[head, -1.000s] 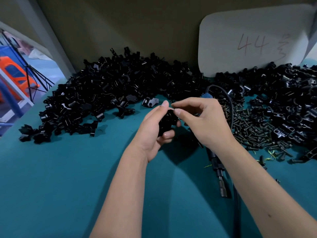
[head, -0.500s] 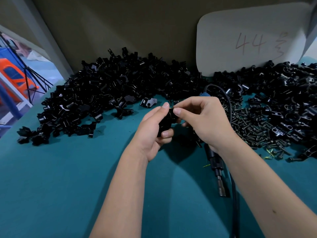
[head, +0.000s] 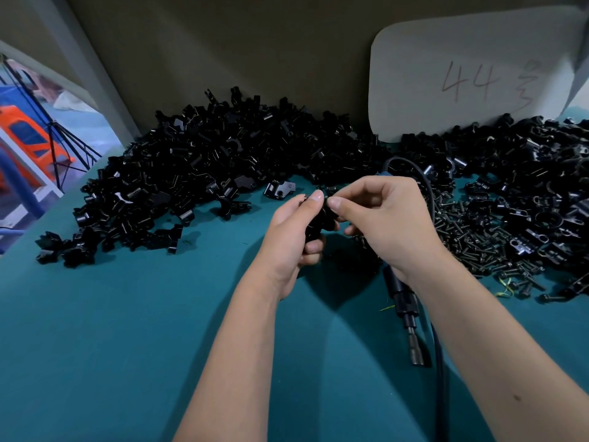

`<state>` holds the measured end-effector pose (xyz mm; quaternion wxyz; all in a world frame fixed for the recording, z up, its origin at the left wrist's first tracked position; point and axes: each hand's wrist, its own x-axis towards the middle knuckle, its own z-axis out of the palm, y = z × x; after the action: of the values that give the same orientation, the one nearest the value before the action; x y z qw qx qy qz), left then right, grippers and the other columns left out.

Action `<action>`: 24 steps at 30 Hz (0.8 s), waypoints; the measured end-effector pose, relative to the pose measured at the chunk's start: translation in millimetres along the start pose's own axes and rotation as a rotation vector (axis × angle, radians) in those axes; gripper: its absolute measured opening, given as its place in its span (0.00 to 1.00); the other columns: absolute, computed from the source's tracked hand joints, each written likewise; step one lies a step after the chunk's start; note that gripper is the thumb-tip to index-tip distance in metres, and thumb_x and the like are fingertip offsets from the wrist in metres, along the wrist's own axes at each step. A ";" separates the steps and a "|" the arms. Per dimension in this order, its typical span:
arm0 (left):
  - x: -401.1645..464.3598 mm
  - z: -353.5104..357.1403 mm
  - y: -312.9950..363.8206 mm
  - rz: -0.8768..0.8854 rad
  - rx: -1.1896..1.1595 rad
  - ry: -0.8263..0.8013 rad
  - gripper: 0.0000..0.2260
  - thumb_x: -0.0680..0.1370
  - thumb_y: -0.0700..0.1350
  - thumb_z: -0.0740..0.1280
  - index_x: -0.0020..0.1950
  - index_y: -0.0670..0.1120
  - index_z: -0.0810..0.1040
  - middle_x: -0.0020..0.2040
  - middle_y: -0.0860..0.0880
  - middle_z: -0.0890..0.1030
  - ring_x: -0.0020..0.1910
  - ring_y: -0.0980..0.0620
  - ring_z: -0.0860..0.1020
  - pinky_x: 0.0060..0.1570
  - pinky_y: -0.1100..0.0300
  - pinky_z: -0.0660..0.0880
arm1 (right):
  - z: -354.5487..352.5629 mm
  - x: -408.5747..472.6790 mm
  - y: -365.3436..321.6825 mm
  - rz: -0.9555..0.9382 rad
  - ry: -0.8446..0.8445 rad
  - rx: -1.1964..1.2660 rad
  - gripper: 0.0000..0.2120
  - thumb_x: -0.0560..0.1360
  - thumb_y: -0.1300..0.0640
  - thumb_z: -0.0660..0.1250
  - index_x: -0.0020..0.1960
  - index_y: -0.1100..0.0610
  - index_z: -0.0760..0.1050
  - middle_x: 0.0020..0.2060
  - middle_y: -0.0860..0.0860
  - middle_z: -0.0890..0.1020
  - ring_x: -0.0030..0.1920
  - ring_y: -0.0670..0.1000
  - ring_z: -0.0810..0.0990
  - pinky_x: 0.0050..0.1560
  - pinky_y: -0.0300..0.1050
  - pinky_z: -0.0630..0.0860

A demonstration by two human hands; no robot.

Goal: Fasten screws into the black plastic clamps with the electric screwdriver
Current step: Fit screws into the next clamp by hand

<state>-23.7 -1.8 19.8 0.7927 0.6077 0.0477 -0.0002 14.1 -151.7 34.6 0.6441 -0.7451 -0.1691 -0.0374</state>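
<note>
My left hand (head: 291, 237) grips a black plastic clamp (head: 318, 223) above the teal table, thumb on its top edge. My right hand (head: 384, 224) meets it from the right, thumb and forefinger pinching at the clamp's top; whatever sits between those fingertips is too small to make out. The electric screwdriver (head: 403, 309) lies on the table under my right wrist, its bit end pointing toward me and its cable (head: 438, 378) running off the near edge. A heap of dark screws (head: 471, 237) lies right of my right hand.
A big pile of black clamps (head: 207, 173) fills the back left, another pile (head: 535, 173) the back right. One loose clamp (head: 280, 190) lies just beyond my hands. A white card (head: 471, 71) marked 44 leans on the back wall. Teal table surface (head: 127, 330) spreads in front.
Both hands stay together on the clamp with only small finger shifts. The view has tilted slightly; the screwdriver has not moved.
</note>
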 end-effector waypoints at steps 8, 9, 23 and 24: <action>0.9 0.3 0.5 -0.019 0.006 0.039 0.06 0.83 0.47 0.62 0.50 0.46 0.76 0.39 0.49 0.81 0.26 0.56 0.61 0.21 0.66 0.57 | 1.1 -2.1 -2.0 -0.017 -0.044 -0.047 0.06 0.76 0.54 0.77 0.41 0.52 0.84 0.34 0.52 0.86 0.39 0.57 0.85 0.41 0.56 0.83; 1.1 0.1 0.6 -0.028 0.017 0.045 0.06 0.82 0.46 0.62 0.49 0.47 0.76 0.38 0.49 0.81 0.25 0.56 0.61 0.21 0.66 0.56 | -1.0 -1.7 -2.5 -0.010 -0.082 -0.051 0.06 0.76 0.55 0.77 0.41 0.52 0.84 0.34 0.52 0.85 0.38 0.54 0.85 0.38 0.51 0.82; -2.9 0.4 5.2 -0.103 -0.195 -0.187 0.08 0.85 0.48 0.58 0.55 0.47 0.75 0.41 0.47 0.78 0.25 0.58 0.59 0.20 0.67 0.53 | -6.7 -2.5 -6.4 0.147 -0.164 0.193 0.06 0.74 0.53 0.79 0.41 0.53 0.84 0.32 0.48 0.81 0.35 0.45 0.78 0.36 0.39 0.75; -3.1 0.6 5.5 -0.106 -0.230 -0.194 0.10 0.85 0.49 0.58 0.60 0.46 0.74 0.41 0.48 0.78 0.25 0.58 0.59 0.20 0.68 0.55 | -6.8 -2.8 -7.2 0.175 -0.201 0.256 0.05 0.75 0.51 0.76 0.45 0.52 0.86 0.35 0.47 0.81 0.36 0.44 0.78 0.36 0.38 0.75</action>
<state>-26.4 -1.1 25.5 0.8570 0.5065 0.0026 -0.0951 10.4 -158.0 41.7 0.7144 -0.6688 -0.1704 0.1154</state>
